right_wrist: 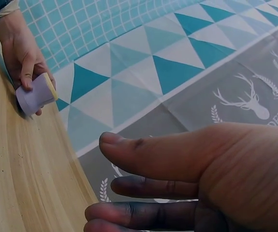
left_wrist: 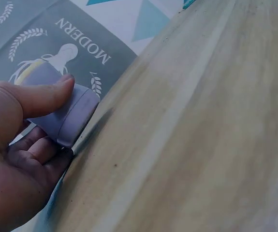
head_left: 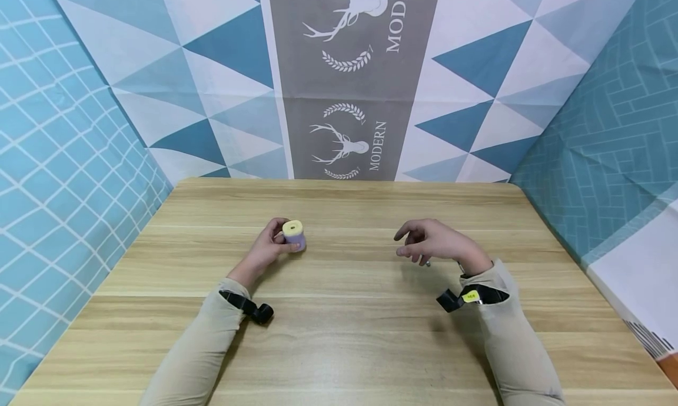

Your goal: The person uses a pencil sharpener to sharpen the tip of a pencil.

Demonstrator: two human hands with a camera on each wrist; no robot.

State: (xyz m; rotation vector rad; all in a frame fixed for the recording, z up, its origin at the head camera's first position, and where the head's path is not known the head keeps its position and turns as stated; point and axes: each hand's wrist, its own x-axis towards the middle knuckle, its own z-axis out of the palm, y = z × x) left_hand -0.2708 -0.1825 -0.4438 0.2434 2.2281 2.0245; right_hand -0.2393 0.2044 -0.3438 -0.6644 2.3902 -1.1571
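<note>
My left hand [head_left: 269,246] grips a small lavender container [head_left: 296,242] with a pale yellow top [head_left: 292,228] that has a small dark hole in its middle. In the left wrist view the thumb lies across the side of the lavender container [left_wrist: 64,116], and the other fingers are partly hidden behind and below it. Its base is close to the tabletop; whether it touches I cannot tell. My right hand [head_left: 436,239] hovers over the right part of the table, holding nothing. In the right wrist view its thumb and fingers [right_wrist: 148,154] are loosely bent and apart.
A wood-grain table [head_left: 339,335] spreads under both hands. Behind it hangs a patterned cloth [head_left: 344,88] with triangles and deer heads. Blue tiled-pattern cloth [head_left: 63,159] covers the left side, and teal cloth [head_left: 620,135] the right. Black camera straps [head_left: 246,306] sit on both wrists.
</note>
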